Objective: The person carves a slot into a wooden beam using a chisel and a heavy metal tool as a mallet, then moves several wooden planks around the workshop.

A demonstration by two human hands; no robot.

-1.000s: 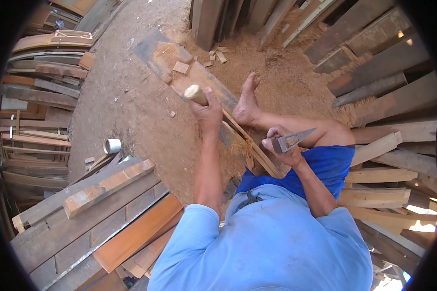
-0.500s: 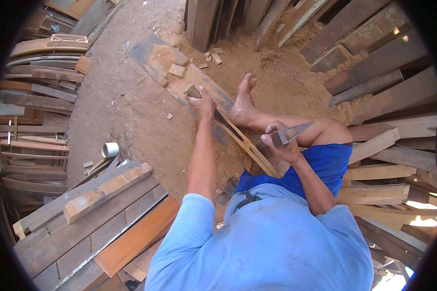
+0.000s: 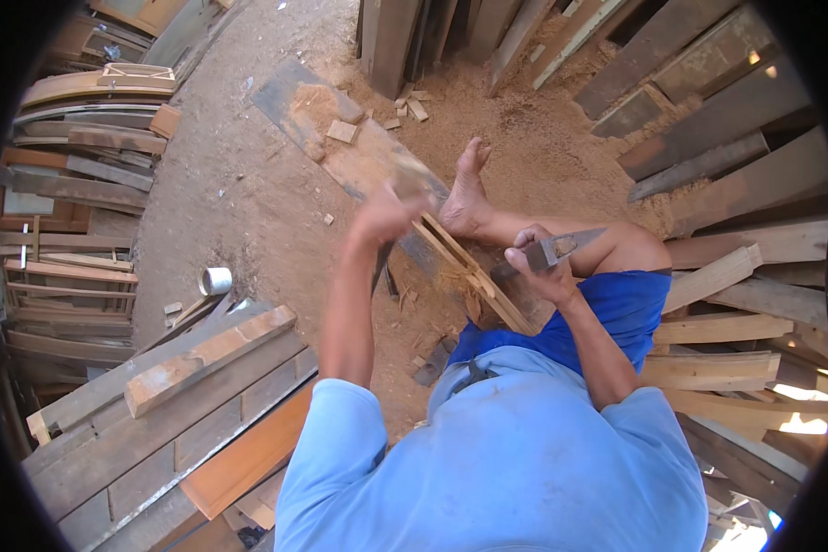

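Note:
My left hand (image 3: 391, 216), smeared by motion, is closed around what looks like a wooden-handled chisel (image 3: 416, 170). Its pale handle blurs above the fist, and a dark blade seems to show below. Just right of that hand lies a light wooden piece (image 3: 501, 302) with a long slot, slanting down toward my lap. Wood chips cling about its middle. My right hand (image 3: 541, 279) grips a hammer (image 3: 554, 250) close under its dark metal head, which tapers to a wedge at one end. The hammer is held apart from the wood, above my bent leg.
Under the slotted piece runs a long plank (image 3: 281, 97) with sawdust and a small wood block (image 3: 342, 132). My bare foot (image 3: 469, 198) rests beside it. Stacked boards (image 3: 193, 386) stand at the lower left, near a white cup (image 3: 215, 281). More timber (image 3: 718, 327) crowds the right.
My left hand has lifted off the slotted piece with the chisel, which has tilted to the right. The slot is now more exposed. My right hand and the hammer have barely moved.

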